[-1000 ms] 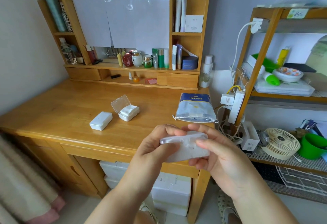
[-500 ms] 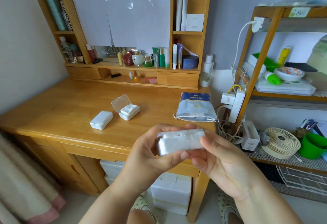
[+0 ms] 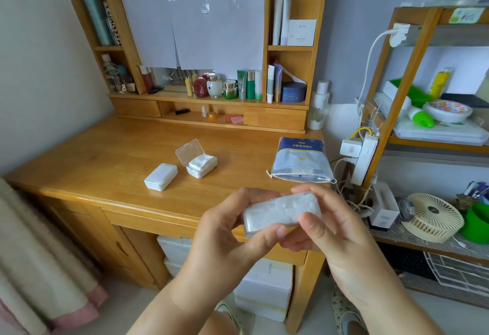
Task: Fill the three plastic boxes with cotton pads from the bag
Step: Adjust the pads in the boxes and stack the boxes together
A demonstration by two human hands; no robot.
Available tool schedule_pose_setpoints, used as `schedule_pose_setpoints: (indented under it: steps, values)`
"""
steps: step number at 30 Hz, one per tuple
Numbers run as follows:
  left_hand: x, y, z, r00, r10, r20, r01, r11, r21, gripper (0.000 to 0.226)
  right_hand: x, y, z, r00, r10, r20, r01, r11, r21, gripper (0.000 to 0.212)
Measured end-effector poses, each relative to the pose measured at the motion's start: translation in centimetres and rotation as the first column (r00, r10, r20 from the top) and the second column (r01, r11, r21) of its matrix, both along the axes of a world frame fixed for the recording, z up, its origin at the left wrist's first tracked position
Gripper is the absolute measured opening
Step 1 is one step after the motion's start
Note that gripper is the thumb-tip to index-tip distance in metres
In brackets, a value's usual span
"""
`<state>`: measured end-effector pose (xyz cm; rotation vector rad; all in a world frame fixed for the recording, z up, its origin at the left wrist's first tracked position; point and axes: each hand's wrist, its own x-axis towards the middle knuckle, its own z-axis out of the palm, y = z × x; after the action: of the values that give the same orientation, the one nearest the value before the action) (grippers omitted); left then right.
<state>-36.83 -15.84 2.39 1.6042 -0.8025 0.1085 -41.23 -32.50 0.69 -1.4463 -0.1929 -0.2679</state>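
Observation:
Both hands hold a small clear plastic box [image 3: 281,213] packed with white cotton pads, its lid down, in front of the desk's front edge. My left hand [image 3: 230,231] grips its left end, thumb under the near side. My right hand [image 3: 328,225] grips its right end, fingers over the top and thumb on the near edge. On the wooden desk [image 3: 105,154] a second box [image 3: 161,176] lies with its lid down. Beside it a third box [image 3: 201,166] stands with its lid up and pads showing. The blue and clear cotton pad bag [image 3: 301,161] lies at the desk's right.
A wooden hutch [image 3: 211,112] with bottles and jars lines the back of the desk. A power strip [image 3: 363,160] with cables hangs off the desk's right edge. A shelf rack [image 3: 412,75] to the right carries a fan [image 3: 434,217], a green tub and dishes. White boxes sit under the desk.
The lid of the held box has come down over the pads, and both hands have turned the box so its top faces me. The other boxes and the bag have not moved.

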Motion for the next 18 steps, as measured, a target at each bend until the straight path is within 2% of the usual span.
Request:
schedule_pose_setpoints:
  steps: [4,8,14,18]
  values:
    - [0.2,-0.1,-0.1,0.995,0.040,0.086,-0.045,0.998,0.048,0.033,0.0,0.3,-0.1,0.999,-0.001,0.032,0.004,0.997,-0.077,0.046]
    - [0.4,-0.6,-0.7,0.994,0.094,0.050,-0.094,0.995,0.010,0.031,0.5,0.4,-0.6,1.000,-0.026,0.008,0.027,0.989,-0.144,0.049]
    - [0.5,-0.7,-1.1,0.978,0.147,0.151,-0.153,0.988,0.033,0.029,0.7,1.1,-1.4,1.000,0.029,0.007,-0.029,1.000,-0.008,0.052]
    - [0.3,-0.6,-1.4,0.973,0.138,0.183,-0.142,0.990,0.006,0.029,0.6,1.3,-1.3,0.999,0.028,0.038,-0.029,0.999,0.013,0.045]
